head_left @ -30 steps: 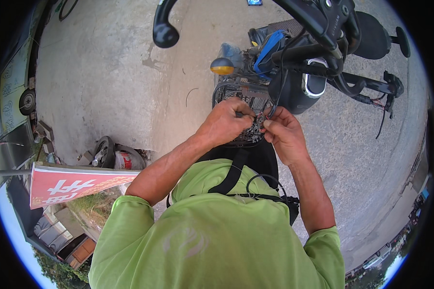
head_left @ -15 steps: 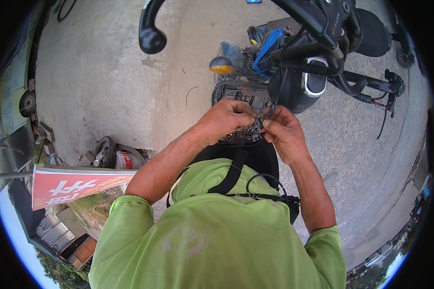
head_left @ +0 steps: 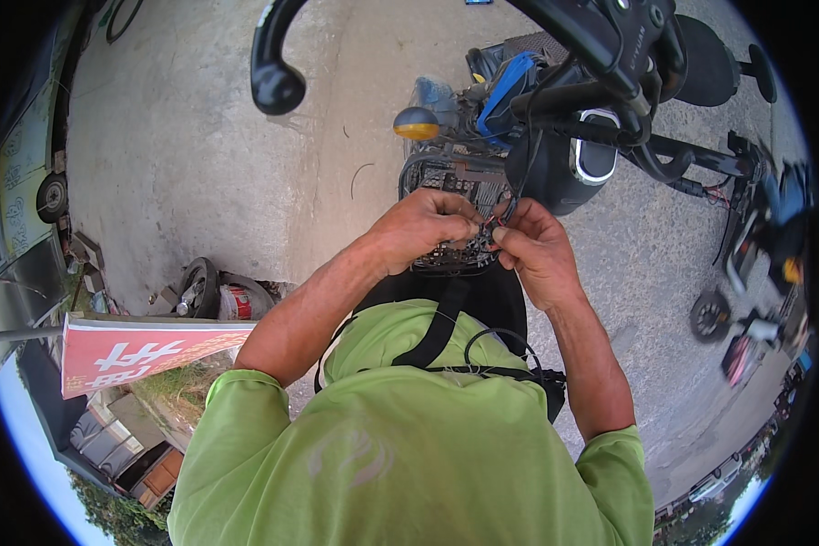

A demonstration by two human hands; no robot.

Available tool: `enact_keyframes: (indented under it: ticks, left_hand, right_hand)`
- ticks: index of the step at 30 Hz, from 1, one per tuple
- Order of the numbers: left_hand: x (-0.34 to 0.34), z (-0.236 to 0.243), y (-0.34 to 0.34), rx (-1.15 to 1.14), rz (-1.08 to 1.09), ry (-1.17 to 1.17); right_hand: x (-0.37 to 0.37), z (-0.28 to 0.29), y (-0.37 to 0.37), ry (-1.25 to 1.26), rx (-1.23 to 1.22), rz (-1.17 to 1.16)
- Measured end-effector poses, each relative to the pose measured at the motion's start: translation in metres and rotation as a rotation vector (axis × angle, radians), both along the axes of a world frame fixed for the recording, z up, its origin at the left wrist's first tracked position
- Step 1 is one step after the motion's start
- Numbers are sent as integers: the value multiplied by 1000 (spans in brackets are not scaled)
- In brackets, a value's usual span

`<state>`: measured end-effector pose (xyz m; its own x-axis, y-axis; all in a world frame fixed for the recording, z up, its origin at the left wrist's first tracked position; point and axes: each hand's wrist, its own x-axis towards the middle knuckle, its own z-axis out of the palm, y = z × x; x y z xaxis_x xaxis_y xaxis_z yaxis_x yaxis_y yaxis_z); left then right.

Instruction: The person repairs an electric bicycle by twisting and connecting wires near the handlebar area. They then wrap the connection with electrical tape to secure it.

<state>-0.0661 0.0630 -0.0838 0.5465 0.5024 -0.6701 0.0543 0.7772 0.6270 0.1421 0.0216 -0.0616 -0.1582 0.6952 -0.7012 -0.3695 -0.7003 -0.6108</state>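
My left hand (head_left: 425,227) is closed in a pinch, thumb against fingers, over a dark metal basket (head_left: 411,173). Close beside it, my right hand (head_left: 541,250) also pinches, with its fingertips almost meeting the left ones. Between them run thin red and black wires (head_left: 495,221), which both hands hold. Their ends are partly covered by my fingers. The wires hang by a dark cable (head_left: 528,164) that comes down from the handlebar (head_left: 601,55) of a two-wheeled electric bike. Beyond the basket are a black headlight housing (head_left: 555,173) and an orange-grey turn signal (head_left: 417,124).
A black handlebar end (head_left: 278,86) juts out at upper left. A detached tyre (head_left: 197,284) and a sack lie at left, behind a red sign (head_left: 146,353). A blurred two-wheeler (head_left: 755,273) with a rider is at the right edge. Concrete ground (head_left: 209,136) surrounds the bike.
A blurred two-wheeler with a rider has come into view at the right. The handlebar end at upper left has shifted slightly left and nearer. My hands keep nearly the same place on the wires.
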Motion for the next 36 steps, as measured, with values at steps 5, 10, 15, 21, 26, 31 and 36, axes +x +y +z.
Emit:
enact_keyframes:
  ticks: [5,10,15,21,26,31,36]
  left_hand:
    - [1,4,0,-8,30,-12]
    - [6,4,1,-28,25,15]
    - [11,-2,-1,-31,73,20]
    - [18,-9,-2,-4,82,3]
    - [12,-12,-12,137,26,114]
    - [18,0,-4,248,-66,206]
    - [9,-5,-6,501,-128,244]
  right_hand:
    - [-1,-1,0,-8,9,-9]
    - [-1,-4,-1,-36,42,16]
    - [-1,2,1,-50,32,-5]
    - [-8,13,4,-254,53,-26]
    - [-14,-2,-7,-304,82,-15]
    - [-10,-5,-4,-216,43,20]
    - [-16,5,2,-262,24,99]
